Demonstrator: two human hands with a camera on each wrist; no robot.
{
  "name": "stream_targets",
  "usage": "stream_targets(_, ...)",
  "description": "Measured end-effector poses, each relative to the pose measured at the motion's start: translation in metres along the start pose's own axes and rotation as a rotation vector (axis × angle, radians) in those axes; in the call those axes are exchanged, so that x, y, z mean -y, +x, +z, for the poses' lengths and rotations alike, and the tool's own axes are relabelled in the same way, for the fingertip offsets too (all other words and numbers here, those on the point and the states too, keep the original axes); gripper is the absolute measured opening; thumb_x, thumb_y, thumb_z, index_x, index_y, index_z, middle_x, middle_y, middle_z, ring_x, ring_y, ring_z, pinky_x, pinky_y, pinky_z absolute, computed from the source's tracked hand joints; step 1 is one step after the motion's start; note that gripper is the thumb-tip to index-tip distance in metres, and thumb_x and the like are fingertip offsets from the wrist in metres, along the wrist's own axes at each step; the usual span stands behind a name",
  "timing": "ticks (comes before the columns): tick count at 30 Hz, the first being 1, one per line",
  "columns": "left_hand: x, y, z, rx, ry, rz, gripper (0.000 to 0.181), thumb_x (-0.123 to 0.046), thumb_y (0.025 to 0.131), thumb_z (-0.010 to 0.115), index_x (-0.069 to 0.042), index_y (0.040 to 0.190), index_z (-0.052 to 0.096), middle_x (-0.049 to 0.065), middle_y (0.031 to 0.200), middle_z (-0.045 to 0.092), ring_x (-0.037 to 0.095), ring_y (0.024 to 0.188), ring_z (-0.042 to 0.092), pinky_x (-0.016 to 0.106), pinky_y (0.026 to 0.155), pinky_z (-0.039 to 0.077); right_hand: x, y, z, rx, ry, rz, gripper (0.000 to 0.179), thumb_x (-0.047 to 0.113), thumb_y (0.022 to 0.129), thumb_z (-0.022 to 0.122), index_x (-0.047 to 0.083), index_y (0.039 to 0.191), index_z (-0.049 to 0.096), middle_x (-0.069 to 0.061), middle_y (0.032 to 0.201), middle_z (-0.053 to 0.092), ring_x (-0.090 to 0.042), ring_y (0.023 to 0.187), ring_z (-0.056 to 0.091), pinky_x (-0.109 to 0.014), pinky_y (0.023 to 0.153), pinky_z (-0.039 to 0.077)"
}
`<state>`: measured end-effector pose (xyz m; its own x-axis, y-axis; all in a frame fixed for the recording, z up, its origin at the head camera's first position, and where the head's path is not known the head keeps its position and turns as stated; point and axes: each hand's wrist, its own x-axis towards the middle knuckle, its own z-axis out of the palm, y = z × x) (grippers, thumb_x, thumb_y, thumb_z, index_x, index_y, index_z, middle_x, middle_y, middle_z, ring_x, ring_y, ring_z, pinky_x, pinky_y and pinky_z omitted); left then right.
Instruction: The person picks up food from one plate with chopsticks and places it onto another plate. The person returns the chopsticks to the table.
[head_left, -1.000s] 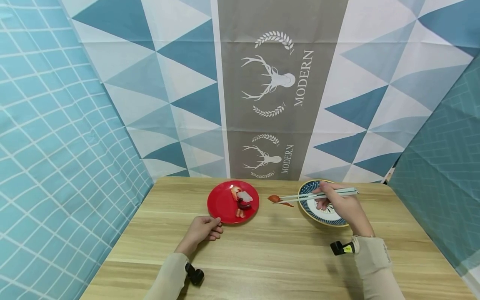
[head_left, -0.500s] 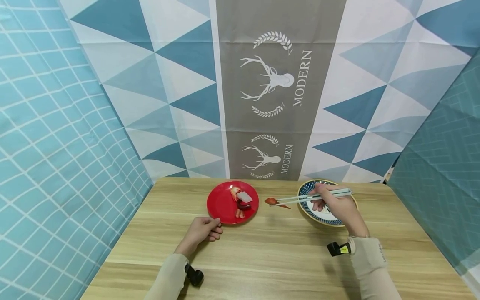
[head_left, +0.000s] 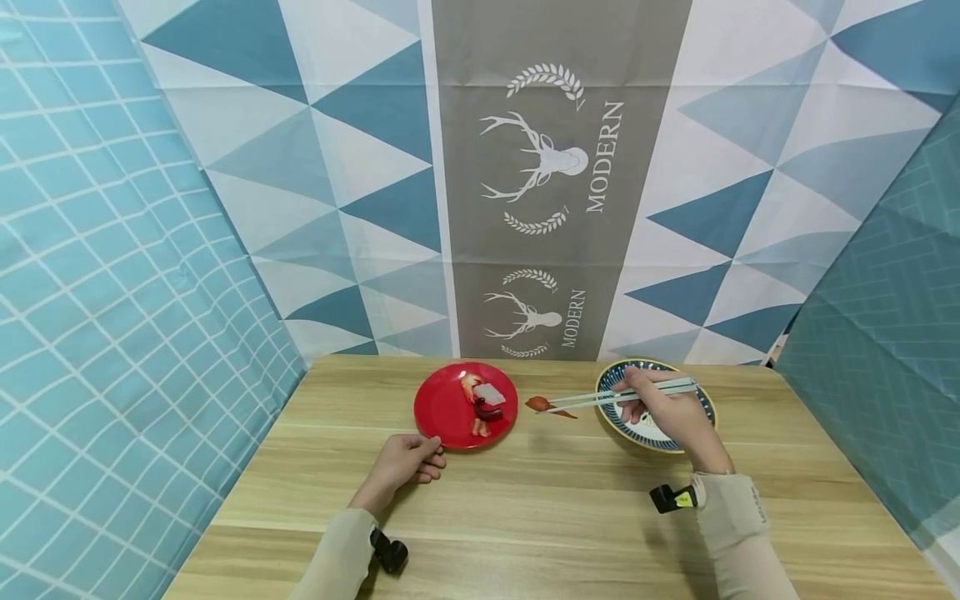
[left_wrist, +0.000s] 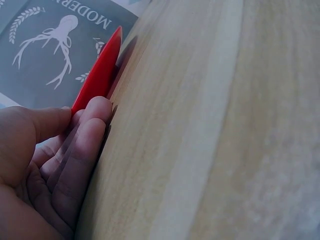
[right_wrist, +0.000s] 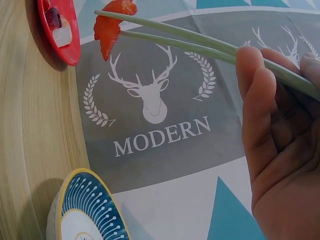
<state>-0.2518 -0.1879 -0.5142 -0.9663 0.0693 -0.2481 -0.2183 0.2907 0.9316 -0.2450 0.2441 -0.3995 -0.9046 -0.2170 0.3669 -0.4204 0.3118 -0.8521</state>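
My right hand (head_left: 671,410) holds a pair of pale green chopsticks (right_wrist: 180,37). Between their tips hangs an orange-red piece of food (right_wrist: 112,25), its exact kind unclear, in the air just right of a red plate (head_left: 446,410). On that plate lie several small pieces: a whitish chunk (head_left: 490,393), a dark red curved piece (head_left: 489,410) and orange-and-white bits (head_left: 480,427). With thumb above and fingertips beneath, my left hand (head_left: 408,461) pinches the plate's near-left rim (left_wrist: 97,80). A blue-and-white patterned bowl (head_left: 626,429) sits below my right hand, partly hidden by it.
The wooden table (head_left: 517,517) ends at a patterned cloth (head_left: 525,208) hung behind it. A blue checked cloth (head_left: 135,333) hangs on the left and a teal one (head_left: 885,333) on the right. Each wrist carries a small black camera (head_left: 390,552).
My right hand has moved slightly left, bringing the chopsticks and the orange-red piece nearer to the red plate. The left hand and the plate have stayed in place.
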Motion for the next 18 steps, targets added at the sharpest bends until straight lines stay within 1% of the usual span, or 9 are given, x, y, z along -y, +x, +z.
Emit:
stream_targets(11, 0.0018, 0.0008, -0.0002, 0.015, -0.008, 0.007, 0.035, -0.031, 0.104, 0.062, 0.003, 0.102, 0.074, 0.005, 0.083, 0.075, 0.012, 0.067, 0.072, 0.027, 0.065, 0.063, 0.0006, 0.0002, 0.0029, 0.022, 0.009, 0.023, 0.045, 0.030, 0.111, 0.046, -0.002, 0.097, 0.075, -0.014, 0.071, 0.071, -0.022, 0.061, 0.066, -0.036, 0.057, 0.060)
stream_targets(18, 0.0018, 0.0006, -0.0005, 0.019, -0.008, 0.004, 0.036, -0.031, 0.104, 0.062, 0.003, 0.103, 0.073, 0.005, 0.083, 0.075, 0.012, 0.068, 0.072, 0.027, 0.066, 0.063, 0.0028, 0.0011, 0.0050, 0.019, -0.004, 0.021, 0.043, 0.028, 0.111, 0.048, -0.002, 0.097, 0.075, -0.015, 0.070, 0.071, -0.023, 0.061, 0.066, -0.031, 0.056, 0.060)
